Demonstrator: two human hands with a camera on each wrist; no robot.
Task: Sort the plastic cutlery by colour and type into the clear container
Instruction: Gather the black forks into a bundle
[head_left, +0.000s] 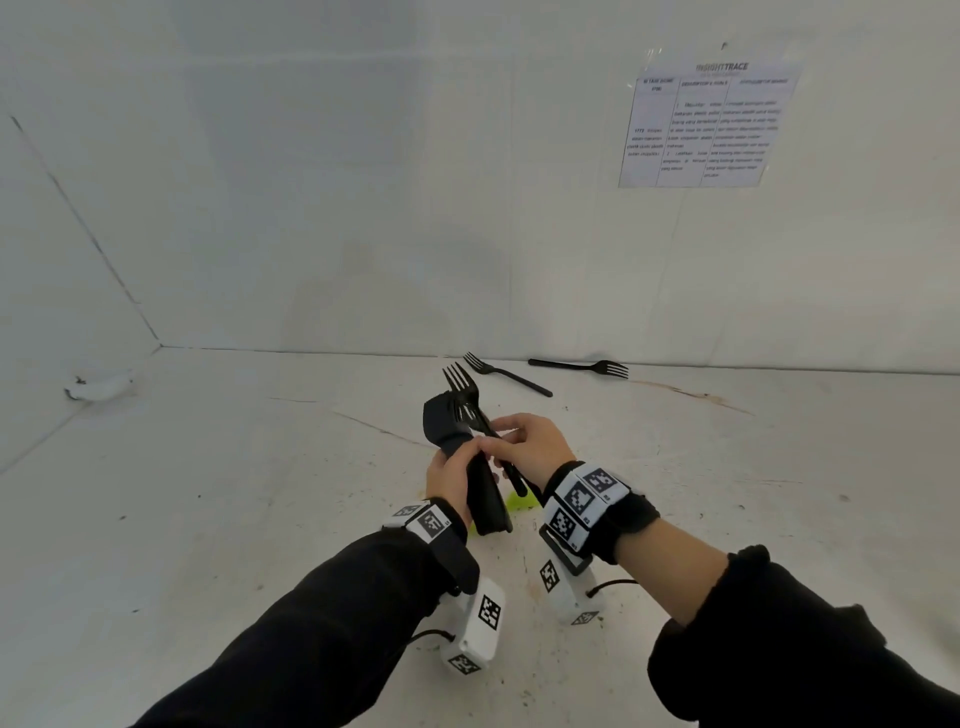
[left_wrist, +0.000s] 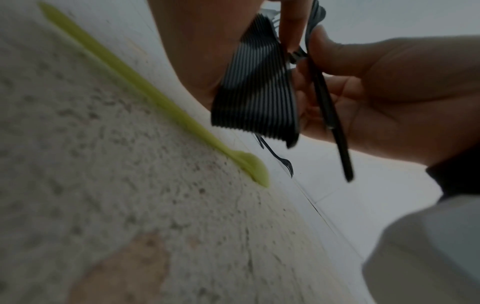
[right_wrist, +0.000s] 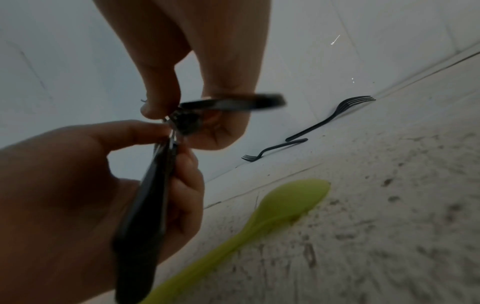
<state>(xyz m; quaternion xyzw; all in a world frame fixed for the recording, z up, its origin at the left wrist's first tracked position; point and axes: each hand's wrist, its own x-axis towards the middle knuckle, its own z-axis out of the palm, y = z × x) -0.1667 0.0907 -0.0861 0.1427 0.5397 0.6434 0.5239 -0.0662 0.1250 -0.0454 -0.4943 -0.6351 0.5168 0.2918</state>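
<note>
My left hand (head_left: 456, 470) grips a thick stack of black plastic forks (head_left: 484, 496) by the handles, tines up; the stacked handles show edge-on in the left wrist view (left_wrist: 254, 92). My right hand (head_left: 514, 441) pinches a single black fork (head_left: 465, 397) against the top of that stack, its handle slanting down to the right (left_wrist: 330, 115). A lime green spoon (right_wrist: 280, 205) lies on the floor just below both hands. Two more black forks (head_left: 506, 374) (head_left: 582, 366) lie near the wall. No clear container is in view.
The floor (head_left: 234, 493) is rough, speckled white concrete with cracks and stains. A white wall (head_left: 363, 208) closes the back and left, and a printed sheet (head_left: 706, 124) is taped on it at upper right.
</note>
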